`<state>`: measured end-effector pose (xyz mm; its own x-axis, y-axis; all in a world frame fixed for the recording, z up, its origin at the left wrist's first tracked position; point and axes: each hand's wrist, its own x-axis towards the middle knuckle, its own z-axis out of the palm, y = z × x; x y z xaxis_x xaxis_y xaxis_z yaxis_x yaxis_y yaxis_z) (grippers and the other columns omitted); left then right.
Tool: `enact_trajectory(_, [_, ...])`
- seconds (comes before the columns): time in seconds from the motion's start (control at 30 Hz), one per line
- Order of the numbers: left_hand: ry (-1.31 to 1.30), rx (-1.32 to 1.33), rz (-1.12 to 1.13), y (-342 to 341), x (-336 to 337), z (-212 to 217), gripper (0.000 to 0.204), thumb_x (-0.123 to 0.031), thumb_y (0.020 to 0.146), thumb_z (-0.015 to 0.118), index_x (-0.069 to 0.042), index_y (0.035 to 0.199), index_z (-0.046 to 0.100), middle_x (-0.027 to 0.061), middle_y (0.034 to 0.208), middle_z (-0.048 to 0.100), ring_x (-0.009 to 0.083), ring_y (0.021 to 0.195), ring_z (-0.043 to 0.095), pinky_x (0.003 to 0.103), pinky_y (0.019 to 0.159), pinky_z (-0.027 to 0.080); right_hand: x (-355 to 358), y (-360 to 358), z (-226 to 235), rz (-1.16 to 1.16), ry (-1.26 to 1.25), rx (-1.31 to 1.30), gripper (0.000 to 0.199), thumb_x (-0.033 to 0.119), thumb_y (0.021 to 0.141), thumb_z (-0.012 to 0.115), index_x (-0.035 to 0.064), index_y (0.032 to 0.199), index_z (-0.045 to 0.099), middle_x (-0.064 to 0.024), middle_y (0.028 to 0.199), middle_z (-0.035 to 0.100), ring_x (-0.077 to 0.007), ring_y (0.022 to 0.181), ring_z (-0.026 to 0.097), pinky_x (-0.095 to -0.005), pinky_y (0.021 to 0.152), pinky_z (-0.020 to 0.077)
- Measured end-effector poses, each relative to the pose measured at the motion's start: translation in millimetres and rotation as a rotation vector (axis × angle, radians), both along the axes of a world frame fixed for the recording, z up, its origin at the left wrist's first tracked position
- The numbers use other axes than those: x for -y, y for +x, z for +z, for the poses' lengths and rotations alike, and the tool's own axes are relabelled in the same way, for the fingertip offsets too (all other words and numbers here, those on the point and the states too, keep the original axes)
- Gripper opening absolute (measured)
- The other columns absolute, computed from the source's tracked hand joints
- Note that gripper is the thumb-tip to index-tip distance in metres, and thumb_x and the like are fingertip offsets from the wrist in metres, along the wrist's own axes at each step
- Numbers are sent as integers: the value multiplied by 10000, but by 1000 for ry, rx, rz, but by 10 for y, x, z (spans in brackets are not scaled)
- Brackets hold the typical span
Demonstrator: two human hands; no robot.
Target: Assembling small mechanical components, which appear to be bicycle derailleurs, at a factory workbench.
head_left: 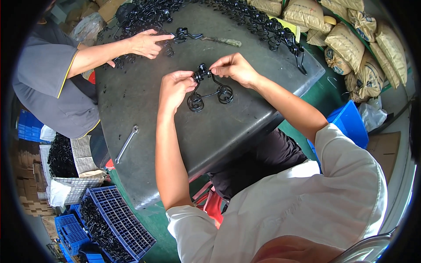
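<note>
A black wire spring with two coils (207,95) is held between my hands just over the dark tabletop, its coils toward me. A black clamp-like fitting (202,71) sits at its far end. My left hand (174,90) pinches the left side by this fitting. The fingers of my right hand (237,70) are closed on the right side, at the upper end of the wire. Whether the fitting and the spring are fastened together I cannot tell. Beyond, a co-worker's hand (147,43) points a finger at another black coiled part (180,35) on the table.
A wrench (127,143) lies on the tabletop (144,175) at left. A worn-handled tool (223,41) lies farther off. Piled black parts (144,19) and a row of coiled springs (263,26) line the far side. Blue crates (118,219) stand lower left, sacks (346,44) at right.
</note>
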<state>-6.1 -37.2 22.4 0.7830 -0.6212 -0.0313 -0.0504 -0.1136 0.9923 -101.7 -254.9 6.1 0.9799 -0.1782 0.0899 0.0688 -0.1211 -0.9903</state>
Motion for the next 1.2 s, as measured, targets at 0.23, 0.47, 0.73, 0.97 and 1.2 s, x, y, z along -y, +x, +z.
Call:
enact_trajectory(0.23, [-2, -61, -8, -1, -6, -9, 266, -71, 901, 681, 80, 1119, 669, 143, 983, 720, 189, 873, 708, 308, 800, 578, 31, 29, -102, 39, 79, 27, 122, 76, 865, 764, 24, 974, 775, -23, 850, 736, -75, 722, 608, -230, 617, 451])
enact_trajectory(0.47, [-24, -93, 7, 24, -13, -51, 217, -76, 890, 683, 77, 1043, 690, 136, 939, 725, 204, 847, 714, 309, 781, 584, 37, 40, -158, 63, 134, 45, 110, 66, 864, 767, 15, 962, 758, -34, 842, 732, -86, 718, 622, -238, 616, 461])
enact_trajectory(0.73, [-40, -56, 21, 9, 29, -80, 174, -84, 895, 643, 48, 1006, 663, 105, 886, 709, 178, 805, 701, 291, 742, 571, 62, 31, -213, 67, 213, 53, 108, 71, 870, 750, 13, 960, 755, -38, 849, 733, -91, 723, 632, -241, 632, 466])
enact_trajectory(0.97, [-45, -33, 16, 24, 25, -139, 97, -98, 899, 612, -21, 945, 647, 40, 811, 667, 103, 700, 618, 239, 635, 485, 33, 30, -185, 86, 207, 16, 114, 49, 890, 726, 7, 995, 743, -30, 868, 719, -89, 753, 628, -231, 677, 471])
enact_trajectory(1.2, [-123, -106, -1, 33, 54, -199, 67, -86, 877, 587, -48, 923, 617, 15, 777, 637, 75, 666, 570, 220, 608, 435, 23, 31, -194, 87, 224, 11, 108, 105, 909, 732, 32, 988, 736, -6, 853, 713, -78, 742, 621, -232, 659, 462])
